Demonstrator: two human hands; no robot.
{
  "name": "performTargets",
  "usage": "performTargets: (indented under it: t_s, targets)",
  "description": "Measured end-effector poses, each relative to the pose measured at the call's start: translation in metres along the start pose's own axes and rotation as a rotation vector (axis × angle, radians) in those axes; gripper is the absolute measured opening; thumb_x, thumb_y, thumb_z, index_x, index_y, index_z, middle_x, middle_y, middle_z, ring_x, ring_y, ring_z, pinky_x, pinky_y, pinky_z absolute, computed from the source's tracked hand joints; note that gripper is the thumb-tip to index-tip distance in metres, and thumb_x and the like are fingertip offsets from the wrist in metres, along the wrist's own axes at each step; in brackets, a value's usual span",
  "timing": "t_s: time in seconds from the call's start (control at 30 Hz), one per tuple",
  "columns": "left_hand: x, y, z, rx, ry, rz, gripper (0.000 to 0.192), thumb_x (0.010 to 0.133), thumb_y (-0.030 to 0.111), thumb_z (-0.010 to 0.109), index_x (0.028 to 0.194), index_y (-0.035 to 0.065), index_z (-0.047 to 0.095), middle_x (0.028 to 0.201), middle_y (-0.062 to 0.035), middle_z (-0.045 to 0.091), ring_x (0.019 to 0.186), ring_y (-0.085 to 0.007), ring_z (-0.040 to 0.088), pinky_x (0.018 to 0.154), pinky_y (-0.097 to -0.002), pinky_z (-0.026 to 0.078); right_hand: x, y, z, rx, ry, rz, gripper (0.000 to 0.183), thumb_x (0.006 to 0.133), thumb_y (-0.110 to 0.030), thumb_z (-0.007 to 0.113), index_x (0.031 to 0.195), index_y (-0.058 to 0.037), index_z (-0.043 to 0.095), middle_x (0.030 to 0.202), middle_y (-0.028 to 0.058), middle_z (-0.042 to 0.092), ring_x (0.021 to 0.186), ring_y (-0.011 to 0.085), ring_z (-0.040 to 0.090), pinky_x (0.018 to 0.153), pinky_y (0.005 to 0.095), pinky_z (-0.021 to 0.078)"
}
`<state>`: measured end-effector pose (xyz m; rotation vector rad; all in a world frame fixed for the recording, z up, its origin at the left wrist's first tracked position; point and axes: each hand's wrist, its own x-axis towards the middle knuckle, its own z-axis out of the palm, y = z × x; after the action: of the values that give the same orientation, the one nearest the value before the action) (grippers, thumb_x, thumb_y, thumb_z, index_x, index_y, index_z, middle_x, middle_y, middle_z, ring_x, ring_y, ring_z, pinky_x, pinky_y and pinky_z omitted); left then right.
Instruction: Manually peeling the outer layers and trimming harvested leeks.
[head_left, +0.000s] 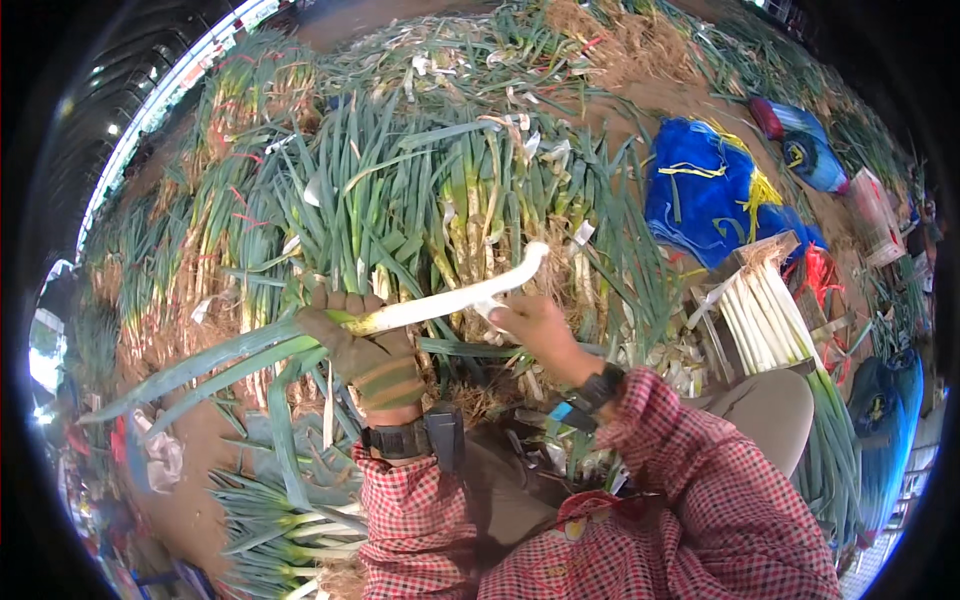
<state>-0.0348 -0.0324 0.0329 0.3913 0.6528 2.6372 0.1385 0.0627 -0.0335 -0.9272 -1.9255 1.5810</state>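
My left hand (367, 360), in a brown-and-green glove, grips a long leek or large green onion (442, 300) where its white shaft meets the green leaves. The shaft points up to the right, and its leaves (217, 367) hang out to the left. Below the shaft, my bare right hand (544, 337) pinches a white strip of outer layer (489, 306) that comes off the shaft's underside. Just beyond both hands, a dense row of unpeeled leeks (465, 195) with brown roots stands upright.
At right, clean white leeks (765, 315) lie in a wooden frame (709, 337) beside my knee. Blue mesh bags (697, 187) with yellow ties lie beyond it. More leeks (292, 532) lie at lower left. Red-tied bundles (217, 232) stand at far left. Trimmed roots (630, 45) are heaped at the back.
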Motion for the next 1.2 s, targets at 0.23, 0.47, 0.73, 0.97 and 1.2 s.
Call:
performTargets:
  t_s: [0.23,0.47,0.73,0.97,1.2]
  targets:
    - [0.000,0.007,0.008,0.046,0.179,-0.032,0.015,0.097,0.018,0.045,0.102,0.0046,0.049,0.068,0.0048,0.028,0.052,-0.0064,0.027,0.045,-0.0210,0.028,-0.032,0.049,-0.083,-0.095,0.308,-0.028,0.013,0.085,-0.011,0.066,0.082,0.0016,0.070,0.061,-0.0017,0.056,0.058,0.0055,0.046,0.052,0.0242,0.0372]
    - [0.030,0.046,-0.033,-0.298,-0.109,-0.059,0.014,0.095,0.022,0.047,0.095,0.0082,0.051,0.065,0.0067,0.024,0.051,-0.0057,0.024,0.049,-0.0224,0.029,-0.055,0.154,-0.210,-0.654,0.567,0.239,0.024,0.083,-0.020,0.065,0.096,-0.0005,0.068,0.078,0.0123,0.065,0.071,0.0203,0.060,0.066,0.0361,0.0458]
    - [0.021,0.008,-0.028,-0.286,-0.405,-0.184,0.024,0.099,0.033,0.043,0.091,0.0105,0.048,0.064,0.0062,0.026,0.053,-0.0076,0.027,0.053,-0.0243,0.031,-0.048,0.064,-0.091,-0.831,0.430,-0.521,0.052,0.071,-0.014,0.074,0.121,-0.0118,0.059,0.115,0.0096,0.058,0.107,0.0284,0.053,0.092,0.0460,0.0361]
    - [0.020,-0.012,-0.014,-0.399,-0.539,-0.396,0.031,0.086,0.043,0.058,0.089,0.0122,0.055,0.056,0.0085,0.029,0.046,-0.0074,0.028,0.044,-0.0245,0.025,-0.031,-0.009,-0.029,-0.599,0.267,-0.667,0.026,0.075,-0.012,0.073,0.101,-0.0146,0.070,0.092,0.0021,0.060,0.088,0.0236,0.051,0.079,0.0375,0.0342]
    - [0.016,-0.005,-0.009,-0.376,-0.589,-0.449,0.060,0.078,0.074,0.054,0.076,0.0150,0.048,0.048,0.0075,0.028,0.036,-0.0071,0.032,0.035,-0.0244,0.026,-0.038,-0.005,-0.036,-0.500,0.068,-0.691,0.009,0.075,-0.010,0.072,0.085,-0.0120,0.070,0.086,0.0022,0.060,0.089,0.0234,0.052,0.077,0.0374,0.0357]
